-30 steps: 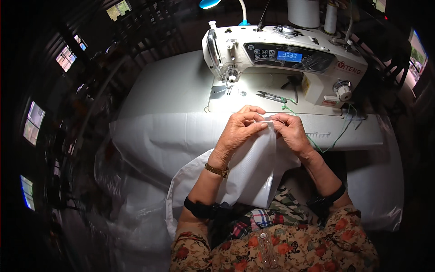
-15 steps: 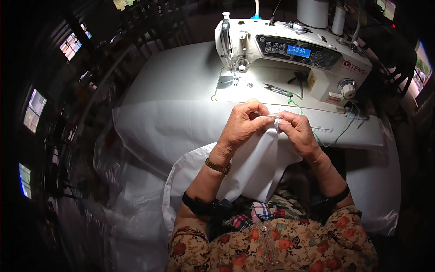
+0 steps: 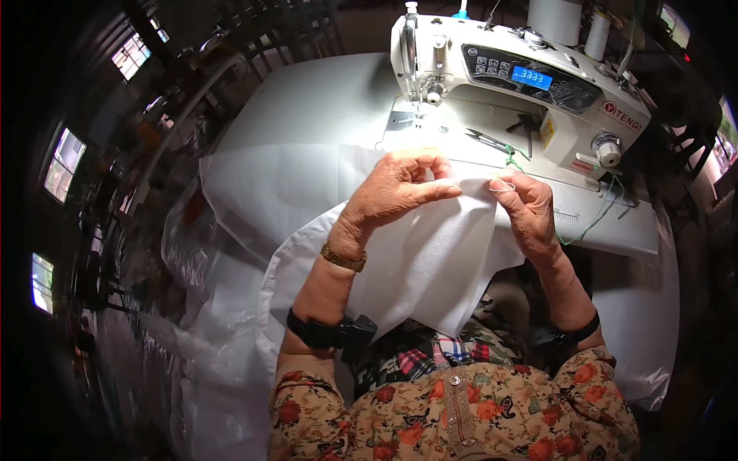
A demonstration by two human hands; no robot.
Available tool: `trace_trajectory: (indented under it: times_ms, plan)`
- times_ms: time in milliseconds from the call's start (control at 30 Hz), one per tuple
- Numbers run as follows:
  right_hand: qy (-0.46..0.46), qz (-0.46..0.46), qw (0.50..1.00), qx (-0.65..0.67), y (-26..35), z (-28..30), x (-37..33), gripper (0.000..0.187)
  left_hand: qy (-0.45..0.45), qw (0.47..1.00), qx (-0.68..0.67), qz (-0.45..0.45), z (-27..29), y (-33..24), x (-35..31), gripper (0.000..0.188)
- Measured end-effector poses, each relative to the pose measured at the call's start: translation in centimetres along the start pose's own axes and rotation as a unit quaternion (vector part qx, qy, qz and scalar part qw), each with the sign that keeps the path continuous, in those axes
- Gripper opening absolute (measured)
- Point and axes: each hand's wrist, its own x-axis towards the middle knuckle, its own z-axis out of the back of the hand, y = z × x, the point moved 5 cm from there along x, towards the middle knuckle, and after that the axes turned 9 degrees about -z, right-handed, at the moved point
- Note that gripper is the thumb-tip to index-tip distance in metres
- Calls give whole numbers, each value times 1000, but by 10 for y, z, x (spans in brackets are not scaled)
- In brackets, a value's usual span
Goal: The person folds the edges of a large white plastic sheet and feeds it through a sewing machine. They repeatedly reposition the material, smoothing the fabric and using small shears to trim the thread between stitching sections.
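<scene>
White cloth (image 3: 442,253) with a hemmed edge hangs between my hands and drapes down over my lap. My left hand (image 3: 396,188) has its thumb laid along the cloth's upper edge, with the fingers curled behind it. At the cloth's upper right corner, my right hand (image 3: 529,206) is closed in a pinch. A thin white thread (image 3: 503,189) loops by the right thumb tip. Just beyond the hands stands a white sewing machine (image 3: 492,58), its needle area lit. My hidden fingertips leave the exact grip unclear.
Small dark thread snips (image 3: 486,140) lie on the machine bed, tied to a green cord (image 3: 596,219). More white fabric (image 3: 254,192) spreads over the table's left side and hangs down. White thread spools (image 3: 555,19) stand behind the machine.
My hands have moved apart, stretching the cloth's upper edge between them. A loop of thread now shows at my right thumb. The machine sits higher and farther right in view.
</scene>
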Motion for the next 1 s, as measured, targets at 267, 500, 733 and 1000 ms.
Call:
trace_trajectory:
  times_ms: [267, 500, 733, 1000]
  plan:
    - [0, 88, 996, -13, 10, -1, -4, 29, -27, 994, 108, -14, 41, 2, -24, 31]
    - [-68, 98, 992, -40, 14, -5, -9, 24, -25, 999, -29, 26, 48, -31, -36, 19]
    - [-43, 64, 997, -18, 25, -12, -11, 17, 67, 943, 322, 43, 46, -74, -41, 18]
    - [-11, 63, 998, -26, 47, -19, -12, 15, 24, 845, 473, -249, -17, -110, -31, 31]
